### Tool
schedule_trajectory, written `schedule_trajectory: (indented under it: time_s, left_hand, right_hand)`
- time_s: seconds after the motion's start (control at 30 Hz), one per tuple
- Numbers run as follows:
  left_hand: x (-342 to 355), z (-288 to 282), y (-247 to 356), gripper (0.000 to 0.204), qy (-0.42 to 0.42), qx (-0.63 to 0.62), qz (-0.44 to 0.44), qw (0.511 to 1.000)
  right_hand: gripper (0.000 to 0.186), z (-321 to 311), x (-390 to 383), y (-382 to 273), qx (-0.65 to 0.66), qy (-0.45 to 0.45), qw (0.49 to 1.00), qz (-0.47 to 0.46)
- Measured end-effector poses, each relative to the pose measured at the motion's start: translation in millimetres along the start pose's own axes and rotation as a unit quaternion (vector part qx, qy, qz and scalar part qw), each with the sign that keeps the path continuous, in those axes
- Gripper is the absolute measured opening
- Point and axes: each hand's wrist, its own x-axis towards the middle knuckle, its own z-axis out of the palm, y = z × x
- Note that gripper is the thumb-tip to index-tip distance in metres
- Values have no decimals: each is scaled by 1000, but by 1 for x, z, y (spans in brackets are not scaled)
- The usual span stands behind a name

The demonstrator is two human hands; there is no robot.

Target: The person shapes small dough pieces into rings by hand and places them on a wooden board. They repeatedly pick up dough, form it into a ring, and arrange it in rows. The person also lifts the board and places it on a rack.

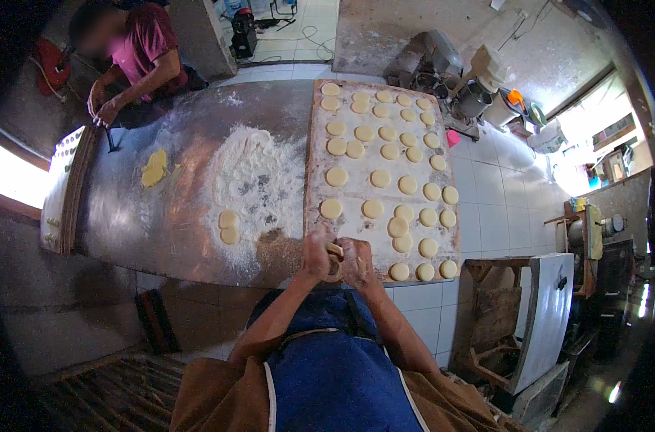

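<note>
Nearest the camera, a blue apron [334, 381] is worn, edged with pale trim. Beyond it is spread the table [126, 209], its grey top smeared with white in places. On the table's right end a board [357, 193] is laid, thinly dusted. At the far left corner a co-worker [151, 54] is seen, and a stack of boards [75, 194] is stood along the left edge. Just left of the board, flour [244, 158] is scattered in a loose patch.

Near the board's near left corner, the left hand [316, 253] and the right hand [357, 263] are held close together. To the left of the flour, a yellow lump [154, 168] is left on the table. Pale dough rounds [380, 178] are set out over most of the board, three of them crowded edge to edge, and two more are laid touching at the flour's near side.

Between the hands a tan piece [333, 249], perhaps dough, is held. It seems to be pinched by the curled right fingers; the left fingers are blurred, so their grip cannot be told. If dough, it is best worked with light, even pressure and lightly floured fingertips, and the wrists should be kept clear of the nearest round so that none is dented.
</note>
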Motion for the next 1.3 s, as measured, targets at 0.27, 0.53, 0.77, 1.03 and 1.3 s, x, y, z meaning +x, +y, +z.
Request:
schedule_trajectory:
  time_s: [0.27,0.53,0.77,1.03,1.3]
  left_hand:
    - [5,-16,-33,45,75,218,219,948]
    - [31,-20,10,35,233,409,109,876]
    - [-11,-10,67,23,123,563,204,791]
    - [-4,-1,77,27,94,482,196,849]
    - [72,5,36,35,-16,633,327,702]
  right_hand:
    - [32,7,-4,4,75,24,997,2]
    - [39,-7,28,-18,-148,-16,976,159]
    - [59,-19,8,3,-370,69,924,71]
    - [46,-44,46,80,-448,103,886,-63]
    - [20,-59,55,42,-328,25,941,83]
